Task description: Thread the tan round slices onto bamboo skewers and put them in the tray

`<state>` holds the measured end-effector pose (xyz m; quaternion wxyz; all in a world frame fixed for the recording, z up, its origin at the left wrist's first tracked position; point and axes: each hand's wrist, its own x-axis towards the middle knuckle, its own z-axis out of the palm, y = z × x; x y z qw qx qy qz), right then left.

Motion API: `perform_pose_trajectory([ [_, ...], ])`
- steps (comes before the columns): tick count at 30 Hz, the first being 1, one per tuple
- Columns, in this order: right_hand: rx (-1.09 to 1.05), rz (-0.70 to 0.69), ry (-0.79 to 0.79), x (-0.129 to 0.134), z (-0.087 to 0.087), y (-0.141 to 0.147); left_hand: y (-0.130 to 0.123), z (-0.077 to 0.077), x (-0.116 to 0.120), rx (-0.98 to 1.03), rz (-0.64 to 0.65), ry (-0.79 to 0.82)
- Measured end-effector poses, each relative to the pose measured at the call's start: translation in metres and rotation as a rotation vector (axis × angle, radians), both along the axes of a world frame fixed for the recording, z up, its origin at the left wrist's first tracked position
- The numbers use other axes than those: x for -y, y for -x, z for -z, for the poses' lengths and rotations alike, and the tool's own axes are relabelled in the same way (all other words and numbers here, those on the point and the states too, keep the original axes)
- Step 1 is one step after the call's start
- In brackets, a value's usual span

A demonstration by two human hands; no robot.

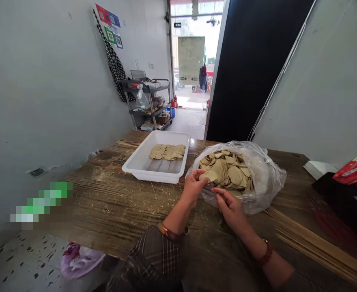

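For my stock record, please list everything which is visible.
table: 1, brown, foreground
tray: 1, white, on table
skewered slices: several, beige, in tray
plastic bag: 1, clear, beside tray
loose slices: many, beige, in plastic bag
wooden sticks: many, tan, table's right
box: 1, black, right edge
packets: several, red, at box
small bag: 1, purple, lower left
cart: 1, grey, beyond table
checked cloth: 1, black/white, left wall
signs: several, multicoloured, left wall
cylinder: at least 1, red, beside cart
doorway: 1, grey frame, background
panel: 1, black, right of doorway
bracelets: 2, brown and red, near hands
left hand: 1, bare, holding a slice
right hand: 1, bare, beside left hand
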<state>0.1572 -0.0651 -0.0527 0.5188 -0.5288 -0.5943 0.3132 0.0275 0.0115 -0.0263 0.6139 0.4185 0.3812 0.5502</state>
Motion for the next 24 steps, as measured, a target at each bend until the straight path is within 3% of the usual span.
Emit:
perform_pose_trajectory([
  [13, 0.121, -0.015, 0.016, 0.003, -0.006, -0.013, -0.001, -0.005, -0.005, 0.017, -0.071, -0.016],
  [24, 0.189, -0.004, 0.012, 0.002, -0.006, -0.014, 0.001, -0.009, -0.004, 0.001, -0.055, -0.019],
])
